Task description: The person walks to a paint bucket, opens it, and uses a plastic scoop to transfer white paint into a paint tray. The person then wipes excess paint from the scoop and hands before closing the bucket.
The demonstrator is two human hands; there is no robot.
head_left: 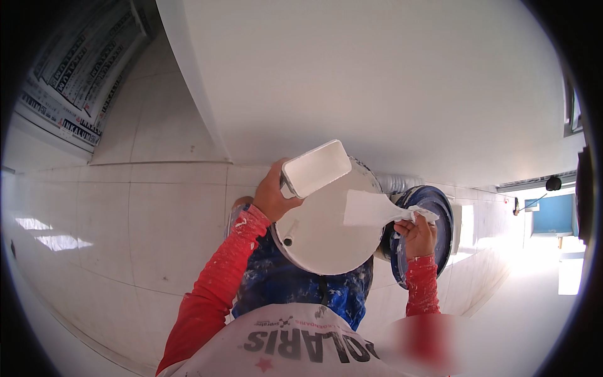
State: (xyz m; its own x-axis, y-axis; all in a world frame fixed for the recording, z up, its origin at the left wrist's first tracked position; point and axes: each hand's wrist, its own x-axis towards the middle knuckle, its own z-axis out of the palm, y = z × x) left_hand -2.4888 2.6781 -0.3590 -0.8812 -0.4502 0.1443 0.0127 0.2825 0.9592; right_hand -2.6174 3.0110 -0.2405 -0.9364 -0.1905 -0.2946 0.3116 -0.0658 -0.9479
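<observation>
Left grip [273,196] clasps a rectangular tub [317,168]; right grip [418,236], a flat, white-smeared spatula [365,208].

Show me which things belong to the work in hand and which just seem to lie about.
In use:
white tray, in the left hand
broad spatula, in the right hand
round bucket of white material

Apparently lying about:
clear plastic item
wrapped panels
dark blue lid or container

Wide downward view from head
</observation>
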